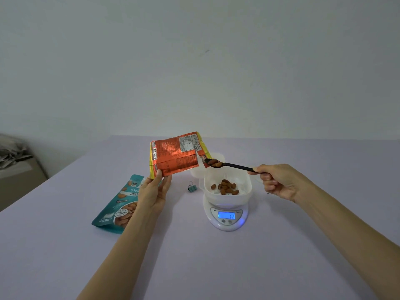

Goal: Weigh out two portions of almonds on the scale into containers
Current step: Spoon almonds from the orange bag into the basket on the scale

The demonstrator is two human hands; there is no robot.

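Item count: two hands, two white containers, two packets, one scale, one spoon, one binder clip. The scale (pixel 226 215) stands on the table (pixel 216 267), its lit display reading 12. One white container (pixel 245 192) sits on its platform and holds a loose pile of almonds (pixel 225 186), roughly a dozen. The second container (pixel 195 172) stands just behind it, partly hidden. The left hand (pixel 154 191) pinches the lower left corner of the orange packet (pixel 176 155), raised above the table with its opened end facing right. The right hand (pixel 279 180) grips the handle end of the black spoon (pixel 229 165). The spoon's long axis runs left to right, near level. Its bowl points left at the packet mouth and carries a few almonds. A teal pouch (pixel 119 204) lies flat on the left; the binder clip (pixel 191 187) stands near the scale.
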